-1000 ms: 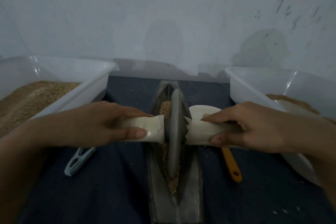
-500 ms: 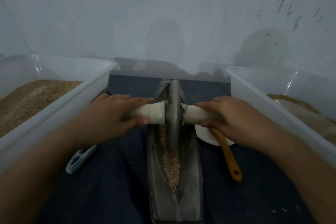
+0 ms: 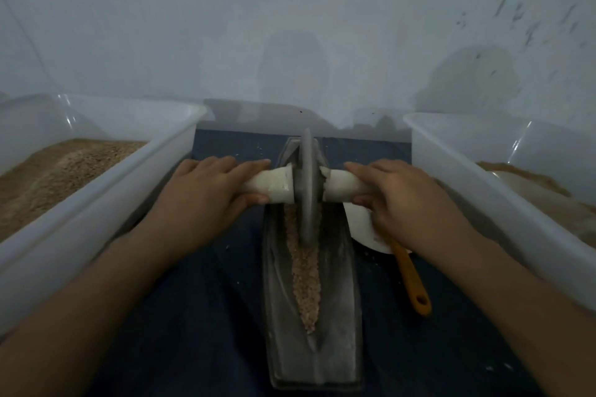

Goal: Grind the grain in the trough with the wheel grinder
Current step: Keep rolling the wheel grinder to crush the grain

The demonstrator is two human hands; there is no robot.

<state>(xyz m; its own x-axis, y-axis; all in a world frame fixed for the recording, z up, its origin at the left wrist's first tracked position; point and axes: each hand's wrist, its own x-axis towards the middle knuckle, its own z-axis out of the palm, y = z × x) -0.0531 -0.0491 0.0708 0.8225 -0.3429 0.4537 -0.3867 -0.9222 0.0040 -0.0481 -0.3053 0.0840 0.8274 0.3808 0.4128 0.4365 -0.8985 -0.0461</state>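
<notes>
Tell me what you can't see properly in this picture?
- Head view: grain under the wheel in the trough; the wheel hides it.
- Handle ends; the left hand and right hand cover them.
- White plate; mostly behind the right hand.
- Both tubs; cut off by the edges.

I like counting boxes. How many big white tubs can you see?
2. One tub sits on the left, full of grain; the other tub sits on the right. More could be out of view.

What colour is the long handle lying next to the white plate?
The handle is orange, seen best in the head view, lying right of the trough.
</notes>
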